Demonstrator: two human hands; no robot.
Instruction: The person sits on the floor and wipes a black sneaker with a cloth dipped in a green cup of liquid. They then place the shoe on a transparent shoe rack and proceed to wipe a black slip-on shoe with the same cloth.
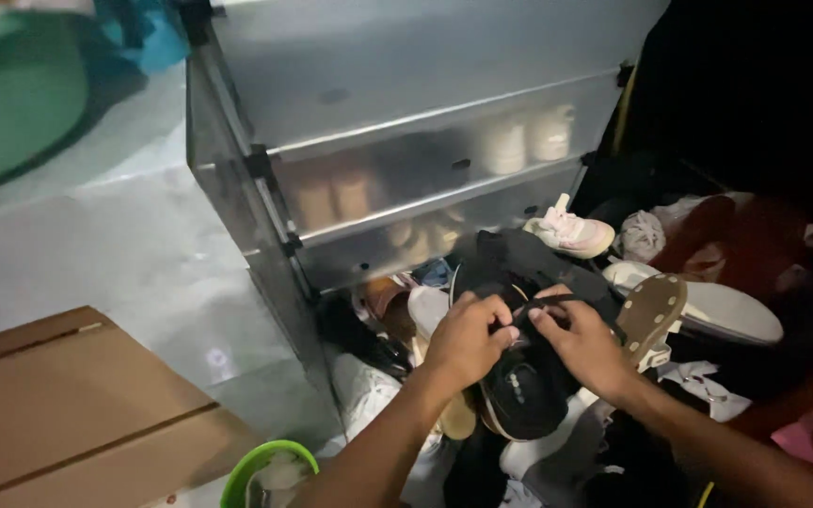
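Observation:
Both of my hands work on a black sandal (522, 386) held over a heap of shoes. My left hand (468, 339) grips its upper edge from the left. My right hand (583, 343) pinches the black strap (557, 303) from the right. A tan shoe sole (649, 312) stands tilted just right of my right hand. A white and pink sneaker (568, 232) lies behind, near the cabinet.
A translucent grey shoe cabinet (406, 122) with pairs on its shelves stands behind the heap. A brown cardboard box (77, 414) sits at lower left, a green-rimmed bowl (265, 470) beside it. A green tub (11, 94) is at top left. More shoes and red fabric (745, 245) fill the right.

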